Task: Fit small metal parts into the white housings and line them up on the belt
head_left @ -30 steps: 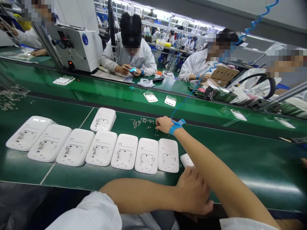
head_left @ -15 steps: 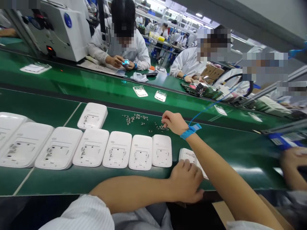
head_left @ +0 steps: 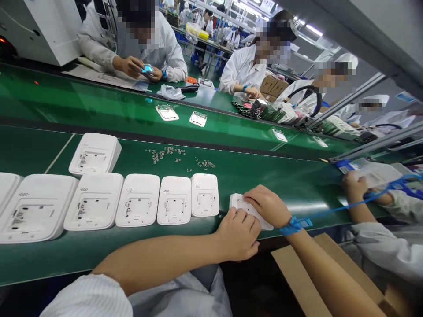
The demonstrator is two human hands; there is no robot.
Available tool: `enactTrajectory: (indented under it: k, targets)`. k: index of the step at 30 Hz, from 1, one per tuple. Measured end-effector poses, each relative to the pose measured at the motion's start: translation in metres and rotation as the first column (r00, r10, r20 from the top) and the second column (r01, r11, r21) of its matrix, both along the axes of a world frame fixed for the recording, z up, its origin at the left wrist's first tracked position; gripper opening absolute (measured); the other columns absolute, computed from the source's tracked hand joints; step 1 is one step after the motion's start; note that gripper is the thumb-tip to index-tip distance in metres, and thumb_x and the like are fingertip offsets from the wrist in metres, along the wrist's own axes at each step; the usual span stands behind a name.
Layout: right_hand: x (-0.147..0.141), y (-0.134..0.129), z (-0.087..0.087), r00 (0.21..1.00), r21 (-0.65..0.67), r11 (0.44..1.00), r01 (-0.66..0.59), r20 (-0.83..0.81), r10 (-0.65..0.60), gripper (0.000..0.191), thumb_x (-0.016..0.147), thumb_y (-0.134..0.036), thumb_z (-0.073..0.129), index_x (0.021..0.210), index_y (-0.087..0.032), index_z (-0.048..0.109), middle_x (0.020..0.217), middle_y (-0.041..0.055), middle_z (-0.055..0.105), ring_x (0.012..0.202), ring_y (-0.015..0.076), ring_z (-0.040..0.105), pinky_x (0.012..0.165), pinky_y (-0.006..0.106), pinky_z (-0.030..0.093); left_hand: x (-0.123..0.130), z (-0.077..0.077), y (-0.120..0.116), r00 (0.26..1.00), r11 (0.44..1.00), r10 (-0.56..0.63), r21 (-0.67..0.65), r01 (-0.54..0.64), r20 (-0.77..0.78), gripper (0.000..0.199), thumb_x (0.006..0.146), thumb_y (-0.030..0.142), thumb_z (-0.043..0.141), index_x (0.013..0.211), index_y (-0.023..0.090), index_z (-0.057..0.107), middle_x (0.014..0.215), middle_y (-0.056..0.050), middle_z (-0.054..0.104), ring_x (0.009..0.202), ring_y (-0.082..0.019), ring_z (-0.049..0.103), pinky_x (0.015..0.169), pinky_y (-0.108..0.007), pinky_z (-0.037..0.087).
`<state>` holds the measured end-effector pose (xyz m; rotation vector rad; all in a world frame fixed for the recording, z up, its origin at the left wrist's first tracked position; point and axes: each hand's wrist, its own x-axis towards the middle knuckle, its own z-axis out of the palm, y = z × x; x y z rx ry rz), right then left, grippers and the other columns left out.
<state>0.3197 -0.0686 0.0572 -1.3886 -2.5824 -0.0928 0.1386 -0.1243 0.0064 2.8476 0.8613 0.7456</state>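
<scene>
A white plastic housing [head_left: 236,201] lies on the green bench in front of me, largely covered by my hands. My left hand [head_left: 238,233] has its fingers curled over the housing's near left side and holds it. Over the recessed middle of the same housing, my right hand [head_left: 269,206] has thumb and fingers pressed together; whatever is between them is hidden. To the left stand several similar white housings [head_left: 205,196] in a row, open recesses facing up. Small metal pieces [head_left: 205,164] lie scattered in loose piles behind the row.
A blue wrist strap [head_left: 295,225] with a cord circles my right wrist. Beyond a dark rail, a green conveyor [head_left: 231,127] carries white parts with circuit boards. Co-workers sit opposite; another's hands [head_left: 355,189] are at the right. A cardboard box [head_left: 297,277] stands below the bench edge.
My right hand has moved from the small metal pieces down to the housing beside my left hand. My left hand stays on the housing. The view has shifted to the right.
</scene>
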Motion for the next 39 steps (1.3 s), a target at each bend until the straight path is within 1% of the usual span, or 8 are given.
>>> enactTrajectory:
  k: [3,6,11,19,23,27,33,39]
  targets:
    - [-0.004,-0.005,-0.004,0.995,0.045,0.994,-0.095,0.001,0.095,0.027,0.098,-0.019,0.048,0.084,-0.019,0.07,0.081,0.0065,0.068,0.078,0.0199,0.057,0.074,0.033,0.05,-0.001,0.002,-0.001,1.0,1.0,0.008,-0.003,-0.008,-0.03,0.044,0.095,0.045,0.043,0.12,0.011,0.056,0.112,-0.013,0.058,0.102,-0.027,0.049,0.088,-0.044,0.035]
    - [-0.003,-0.007,-0.007,0.991,0.083,0.988,-0.132,0.016,0.131,0.026,0.099,-0.018,0.049,0.084,-0.017,0.07,0.08,0.0073,0.067,0.077,0.0194,0.055,0.073,0.033,0.048,-0.001,0.002,-0.001,0.999,1.0,0.01,0.002,-0.01,-0.033,0.045,0.094,0.042,0.044,0.124,0.01,0.054,0.114,-0.013,0.058,0.104,-0.028,0.049,0.089,-0.044,0.036]
    - [0.001,-0.012,-0.011,0.995,0.136,0.986,-0.096,0.011,0.095,0.026,0.098,-0.018,0.051,0.083,-0.017,0.071,0.08,0.0078,0.065,0.078,0.0198,0.053,0.072,0.034,0.047,-0.001,0.001,-0.002,1.0,1.0,0.0,0.021,0.001,-0.029,0.045,0.094,0.041,0.043,0.125,0.009,0.053,0.117,-0.014,0.056,0.107,-0.029,0.049,0.091,-0.044,0.035]
    - [0.004,-0.017,-0.009,0.997,0.025,0.999,-0.046,-0.055,0.048,0.028,0.098,-0.02,0.046,0.093,-0.02,0.074,0.09,0.0091,0.069,0.083,0.0218,0.059,0.074,0.037,0.053,0.001,0.002,-0.002,0.999,1.0,0.0,-0.004,0.0,-0.047,0.041,0.094,0.04,0.044,0.122,0.011,0.055,0.116,-0.014,0.057,0.105,-0.028,0.05,0.089,-0.044,0.035]
    - [0.004,-0.026,-0.013,0.981,0.082,0.992,0.1,-0.175,-0.084,0.021,0.096,-0.023,0.051,0.1,-0.021,0.072,0.09,0.0063,0.072,0.082,0.021,0.064,0.074,0.035,0.055,0.0,0.003,0.001,1.0,0.999,0.013,-0.033,-0.013,0.001,0.046,0.09,0.044,0.048,0.12,0.01,0.055,0.119,-0.016,0.056,0.122,-0.036,0.044,0.091,-0.045,0.034]
    - [0.001,-0.037,-0.017,0.959,0.132,0.97,0.203,-0.229,-0.169,0.018,0.096,-0.028,0.056,0.094,-0.022,0.073,0.088,0.0045,0.074,0.082,0.02,0.067,0.073,0.032,0.056,0.001,0.002,0.003,1.0,0.998,0.003,-0.063,-0.003,0.011,0.048,0.087,0.046,0.05,0.12,0.011,0.056,0.126,-0.017,0.053,0.134,-0.04,0.034,0.096,-0.048,0.033]
    - [0.0,-0.041,-0.021,0.96,0.166,0.962,0.218,-0.216,-0.181,0.019,0.097,-0.028,0.056,0.093,-0.021,0.073,0.088,0.0045,0.074,0.082,0.0189,0.067,0.075,0.031,0.054,0.002,0.001,0.002,1.0,0.997,0.008,-0.075,-0.008,0.001,0.045,0.089,0.045,0.047,0.119,0.013,0.057,0.126,-0.016,0.054,0.137,-0.041,0.031,0.094,-0.05,0.032]
    - [0.003,-0.04,-0.017,0.985,0.155,0.979,0.131,-0.132,-0.111,0.025,0.099,-0.024,0.05,0.098,-0.019,0.074,0.088,0.0067,0.073,0.084,0.0201,0.066,0.075,0.034,0.049,0.001,0.006,0.003,0.994,0.999,0.0,-0.039,-0.004,-0.108,0.051,0.09,0.048,0.047,0.126,0.013,0.054,0.13,-0.016,0.051,0.135,-0.042,0.032,0.09,-0.049,0.033]
